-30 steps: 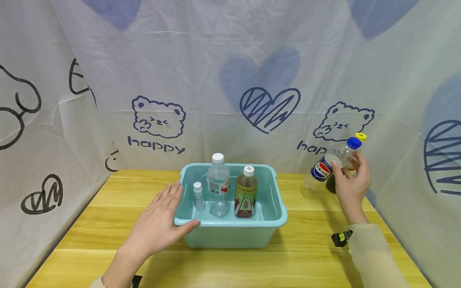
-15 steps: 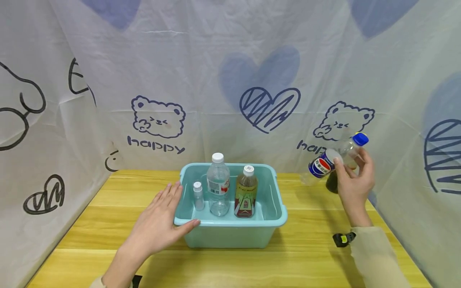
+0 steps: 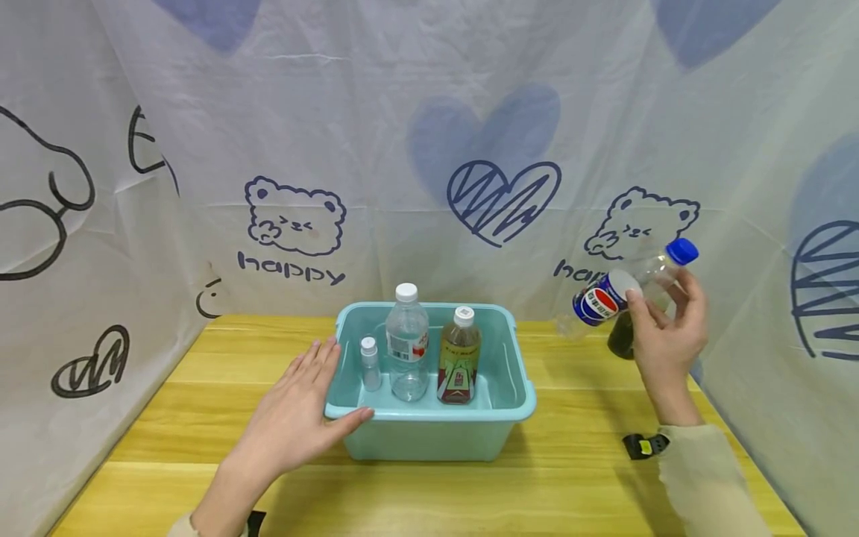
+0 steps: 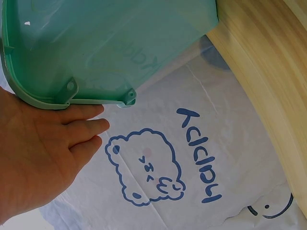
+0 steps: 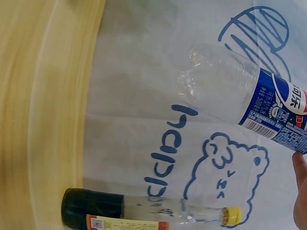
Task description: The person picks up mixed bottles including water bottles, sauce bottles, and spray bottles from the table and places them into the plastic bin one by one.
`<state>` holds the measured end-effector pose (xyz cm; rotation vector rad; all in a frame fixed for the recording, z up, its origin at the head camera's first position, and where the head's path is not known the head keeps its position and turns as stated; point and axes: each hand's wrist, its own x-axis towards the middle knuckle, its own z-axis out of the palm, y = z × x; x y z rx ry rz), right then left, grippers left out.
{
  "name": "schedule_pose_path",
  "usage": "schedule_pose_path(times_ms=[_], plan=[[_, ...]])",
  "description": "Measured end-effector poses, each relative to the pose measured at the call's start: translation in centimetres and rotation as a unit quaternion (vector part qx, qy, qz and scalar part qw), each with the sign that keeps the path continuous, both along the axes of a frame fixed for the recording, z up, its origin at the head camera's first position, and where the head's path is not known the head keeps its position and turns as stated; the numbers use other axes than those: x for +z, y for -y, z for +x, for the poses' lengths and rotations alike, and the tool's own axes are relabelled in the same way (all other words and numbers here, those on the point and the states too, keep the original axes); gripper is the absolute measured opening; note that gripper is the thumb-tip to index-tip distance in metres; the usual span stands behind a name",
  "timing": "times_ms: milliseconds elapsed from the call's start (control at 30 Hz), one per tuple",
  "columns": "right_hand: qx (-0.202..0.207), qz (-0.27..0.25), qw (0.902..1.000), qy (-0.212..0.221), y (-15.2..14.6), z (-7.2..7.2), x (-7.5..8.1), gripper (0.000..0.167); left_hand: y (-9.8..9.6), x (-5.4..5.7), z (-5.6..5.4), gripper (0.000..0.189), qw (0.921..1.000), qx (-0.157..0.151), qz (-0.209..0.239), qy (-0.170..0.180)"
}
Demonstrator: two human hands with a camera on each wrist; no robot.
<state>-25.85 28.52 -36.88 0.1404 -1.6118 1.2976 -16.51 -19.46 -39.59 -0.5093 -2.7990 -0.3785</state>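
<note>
My right hand [image 3: 671, 335] grips an empty plastic Pepsi bottle [image 3: 599, 302] with a blue cap and blue label. The bottle is tilted, cap up to the right, base to the left; the right wrist view shows its base apart from the tabletop. With straight fingers, my left hand [image 3: 288, 418] rests on the left rim of a turquoise plastic basin [image 3: 429, 416]. Inside the basin stand a small clear bottle [image 3: 370, 369], a larger clear water bottle [image 3: 407, 384] and a tea bottle [image 3: 459, 365], all white-capped.
Behind my right hand stands a bottle with a dark base [image 3: 622, 339] and yellow cap, seen more fully as a clear-necked bottle [image 5: 93, 208] in the right wrist view. A printed cloth [image 3: 389, 186] hangs behind the wooden table [image 3: 577, 477].
My right hand has moved slightly right and up with the Pepsi bottle, which leans more toward horizontal. The yellow cap behind is now hidden in the head view. My left hand stays put.
</note>
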Motion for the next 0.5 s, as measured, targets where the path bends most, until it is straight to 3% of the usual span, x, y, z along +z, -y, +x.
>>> schedule_pose_path(times_ms=[500], plan=[[0.029, 0.018, 0.9966, -0.075, 2.5, 2.1, 2.7, 0.059, 0.1, -0.1, -0.1, 0.11, 1.0, -0.003, 0.0, -0.003]])
